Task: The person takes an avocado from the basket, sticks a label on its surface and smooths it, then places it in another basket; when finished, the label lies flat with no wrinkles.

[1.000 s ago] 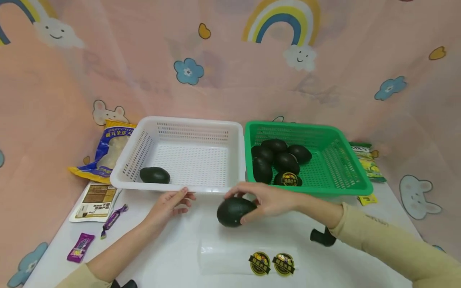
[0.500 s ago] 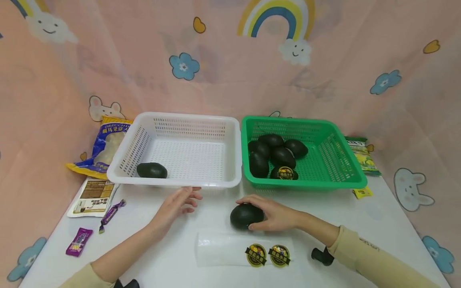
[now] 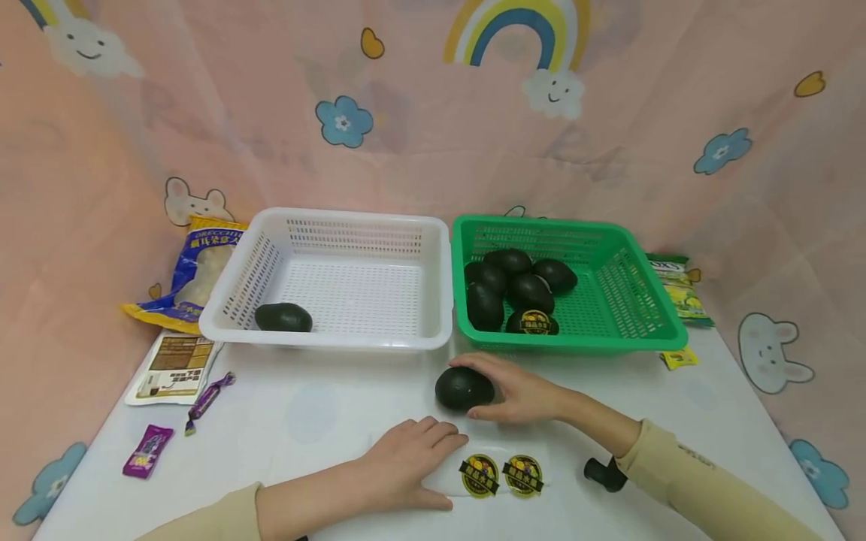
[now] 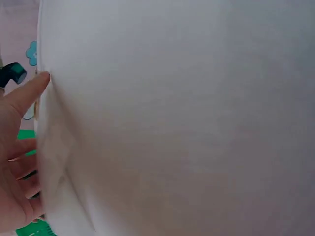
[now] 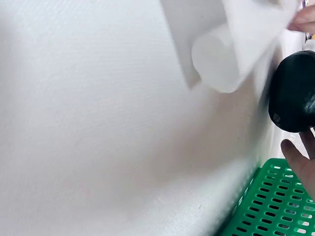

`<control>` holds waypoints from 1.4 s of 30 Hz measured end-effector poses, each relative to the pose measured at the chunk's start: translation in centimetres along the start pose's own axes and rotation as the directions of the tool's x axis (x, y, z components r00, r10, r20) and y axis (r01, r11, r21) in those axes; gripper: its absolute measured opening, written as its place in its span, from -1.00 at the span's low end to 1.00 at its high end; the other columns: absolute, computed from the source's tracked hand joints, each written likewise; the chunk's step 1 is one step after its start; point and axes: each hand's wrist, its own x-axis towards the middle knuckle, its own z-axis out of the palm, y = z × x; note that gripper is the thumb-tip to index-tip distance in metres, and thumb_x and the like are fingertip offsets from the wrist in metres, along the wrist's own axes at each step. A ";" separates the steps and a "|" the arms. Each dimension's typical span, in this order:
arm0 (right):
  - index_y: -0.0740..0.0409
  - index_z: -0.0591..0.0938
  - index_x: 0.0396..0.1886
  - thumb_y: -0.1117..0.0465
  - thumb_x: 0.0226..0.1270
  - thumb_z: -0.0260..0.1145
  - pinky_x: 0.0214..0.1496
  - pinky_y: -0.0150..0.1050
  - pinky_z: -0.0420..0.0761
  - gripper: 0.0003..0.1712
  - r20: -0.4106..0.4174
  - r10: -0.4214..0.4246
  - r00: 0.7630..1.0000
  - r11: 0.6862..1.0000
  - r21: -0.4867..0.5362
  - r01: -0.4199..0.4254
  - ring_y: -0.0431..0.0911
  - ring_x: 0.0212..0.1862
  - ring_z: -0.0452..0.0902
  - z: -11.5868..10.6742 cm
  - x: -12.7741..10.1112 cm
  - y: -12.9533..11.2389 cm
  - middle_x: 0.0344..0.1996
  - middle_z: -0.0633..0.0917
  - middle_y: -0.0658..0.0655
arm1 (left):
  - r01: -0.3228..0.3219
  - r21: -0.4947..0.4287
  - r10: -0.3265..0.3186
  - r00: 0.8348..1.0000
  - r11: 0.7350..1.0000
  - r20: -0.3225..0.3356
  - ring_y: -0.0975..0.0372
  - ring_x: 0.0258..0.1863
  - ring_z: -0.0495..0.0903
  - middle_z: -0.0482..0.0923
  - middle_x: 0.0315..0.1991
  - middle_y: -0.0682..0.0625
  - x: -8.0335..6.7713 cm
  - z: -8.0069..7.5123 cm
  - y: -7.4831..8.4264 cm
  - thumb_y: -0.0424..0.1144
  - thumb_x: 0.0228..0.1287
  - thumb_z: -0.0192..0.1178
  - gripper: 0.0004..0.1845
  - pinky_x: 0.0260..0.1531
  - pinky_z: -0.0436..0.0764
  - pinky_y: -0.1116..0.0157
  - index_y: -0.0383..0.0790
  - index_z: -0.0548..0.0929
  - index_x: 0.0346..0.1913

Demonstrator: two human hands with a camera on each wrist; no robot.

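Observation:
In the head view my right hand holds a dark avocado on the white table, fingers over its far side and thumb on the near side. In the right wrist view, the same avocado shows at the right edge beside the fingers. My left hand lies over the left part of a whitish sticker roll, fingers loosely spread. Two round black-and-gold stickers show to the right of those fingers. The roll's rounded end appears in the right wrist view; the left hand hides much of its length.
A white basket with one avocado stands behind, beside a green basket with several avocados, one stickered. Snack packs and wrapped candies lie left; a green pack lies right.
My left hand has left the white basket's front rim and come nearer and right, over the sticker roll. The right hand has set the avocado down on the table, holding it behind the roll.

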 end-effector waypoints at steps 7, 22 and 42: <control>0.05 0.54 0.22 0.09 0.25 0.43 0.24 -0.11 0.44 -0.46 -0.162 -0.207 0.965 0.978 -0.071 0.198 -0.17 0.24 0.39 0.0 -0.7 -1.0 0.18 0.54 -0.08 | 0.107 -0.243 -0.107 0.994 0.964 0.013 0.36 -0.03 0.54 0.56 0.03 0.16 0.0 -0.3 -1.1 -0.01 0.08 0.46 -0.40 -0.17 0.57 0.39 -0.07 0.53 0.19; -0.12 0.72 -0.12 0.03 0.08 0.54 0.01 -0.21 0.52 -0.67 -0.303 -0.358 0.883 0.899 -0.366 0.239 -0.25 -0.08 0.52 1.7 -2.5 -4.7 -0.20 0.68 -0.23 | 0.189 -0.414 -0.223 0.974 0.890 -0.035 0.45 -0.25 0.51 0.62 -0.10 0.26 -0.3 -4.6 -2.9 -0.08 0.02 0.51 -0.50 -0.27 0.50 0.42 0.04 0.64 0.08; -0.15 0.64 -0.32 0.22 0.23 0.45 0.08 -0.17 0.51 -0.84 -0.290 0.014 0.957 0.985 0.167 0.036 -0.21 -0.02 0.49 -0.1 -2.0 -6.7 -0.23 0.66 -0.20 | 0.194 -0.480 -0.253 0.965 0.856 -0.062 0.31 -0.03 0.53 0.59 -0.07 0.22 -1.0 -3.5 -1.5 0.24 0.09 0.36 -0.48 -0.04 0.57 0.24 -0.02 0.67 0.00</control>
